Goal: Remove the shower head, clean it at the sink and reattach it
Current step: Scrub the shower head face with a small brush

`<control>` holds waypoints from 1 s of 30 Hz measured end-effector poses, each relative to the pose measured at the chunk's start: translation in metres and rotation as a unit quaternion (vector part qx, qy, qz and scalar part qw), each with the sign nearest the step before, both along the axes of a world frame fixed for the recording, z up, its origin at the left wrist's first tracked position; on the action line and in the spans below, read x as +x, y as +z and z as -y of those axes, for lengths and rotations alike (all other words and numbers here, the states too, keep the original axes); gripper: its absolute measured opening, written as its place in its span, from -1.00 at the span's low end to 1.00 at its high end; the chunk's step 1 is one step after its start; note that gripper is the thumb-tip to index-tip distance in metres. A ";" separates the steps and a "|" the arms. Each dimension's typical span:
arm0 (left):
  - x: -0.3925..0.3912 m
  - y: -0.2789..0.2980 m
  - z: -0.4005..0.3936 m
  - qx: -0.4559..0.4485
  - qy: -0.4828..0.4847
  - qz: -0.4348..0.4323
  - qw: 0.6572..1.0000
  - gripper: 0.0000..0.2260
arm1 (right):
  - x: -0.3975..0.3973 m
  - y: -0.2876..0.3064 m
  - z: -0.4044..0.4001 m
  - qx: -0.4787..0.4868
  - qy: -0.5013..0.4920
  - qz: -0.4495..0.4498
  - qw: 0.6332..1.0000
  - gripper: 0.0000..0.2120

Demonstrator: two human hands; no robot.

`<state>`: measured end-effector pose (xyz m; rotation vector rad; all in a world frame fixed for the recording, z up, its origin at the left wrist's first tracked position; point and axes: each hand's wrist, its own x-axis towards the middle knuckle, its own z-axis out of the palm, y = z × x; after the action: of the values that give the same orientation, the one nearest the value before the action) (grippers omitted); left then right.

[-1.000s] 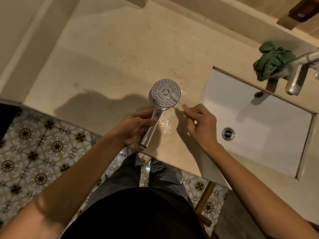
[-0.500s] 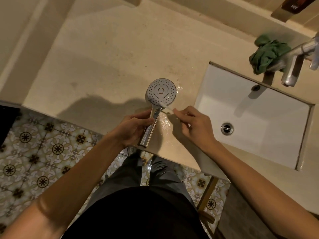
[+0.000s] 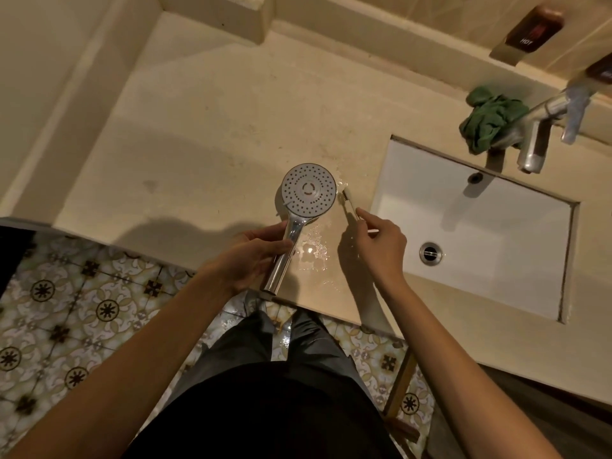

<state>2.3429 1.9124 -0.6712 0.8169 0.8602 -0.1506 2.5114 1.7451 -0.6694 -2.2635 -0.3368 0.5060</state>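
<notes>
We see the left hand grasping the shower head by its handle; the right hand pinches a small brush beside it.

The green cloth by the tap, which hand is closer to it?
Right hand, though well short of the green cloth. The left hand grips the shower head, farther away.

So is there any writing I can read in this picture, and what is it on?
"HOT": white letters on the dark brown tag on the wall ledge, top right.
A second dark tag at the right edge has light marks, cut off and too blurred to read.
The shower head, brush, tap and green cloth show no readable text.
</notes>
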 end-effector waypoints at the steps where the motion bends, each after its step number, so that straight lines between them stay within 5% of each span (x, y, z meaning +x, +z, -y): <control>1: -0.002 0.001 -0.002 0.001 -0.001 -0.001 1.000 -0.56 | -0.003 -0.001 -0.001 -0.008 -0.013 -0.007 1.000 -0.70; 30: -0.001 0.007 -0.031 0.066 -0.135 0.014 0.989 -0.54 | -0.033 -0.017 -0.046 -0.089 -0.133 0.024 0.987 -0.84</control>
<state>2.3416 1.9430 -0.6643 1.0561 0.7354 -0.3214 2.4779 1.7909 -0.6868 -2.4496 -0.0113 0.3533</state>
